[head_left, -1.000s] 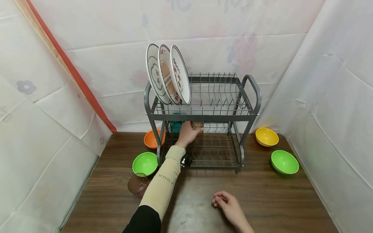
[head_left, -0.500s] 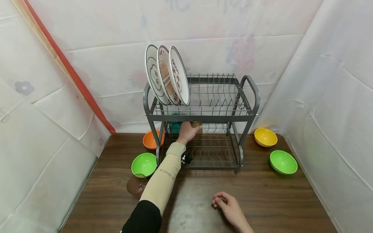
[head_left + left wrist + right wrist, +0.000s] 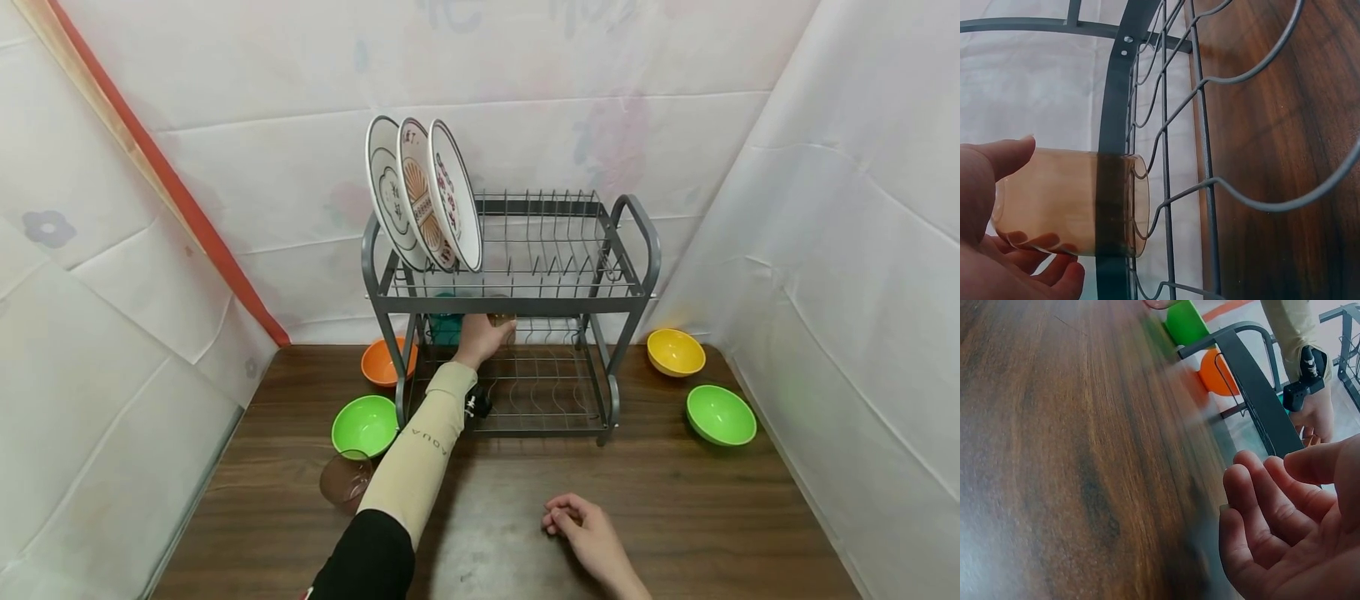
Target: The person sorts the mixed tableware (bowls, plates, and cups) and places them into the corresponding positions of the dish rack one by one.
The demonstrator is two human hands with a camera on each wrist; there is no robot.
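In the head view my left hand (image 3: 480,340) reaches under the upper tier of a grey two-tier dish rack (image 3: 517,306). It grips an amber drinking glass (image 3: 1060,194), thumb on one side and fingers curled on the other in the left wrist view. The glass's far end lies against the wires and flat bar of the lower tier. A teal glass (image 3: 446,329) stands left of this hand, partly hidden. My right hand (image 3: 592,537) lies low over the table in front, its fingers loosely curled around nothing.
Three patterned plates (image 3: 453,200) stand upright at the upper tier's left. An orange bowl (image 3: 378,364), a green bowl (image 3: 363,423) and a pinkish-brown glass (image 3: 345,482) are on the left. A yellow bowl (image 3: 675,352) and another green bowl (image 3: 720,415) sit right of the rack.
The head view has drifted slightly, so the scene sits a little farther left. My left hand stays at the lower tier with the amber glass, and my right hand keeps its place.
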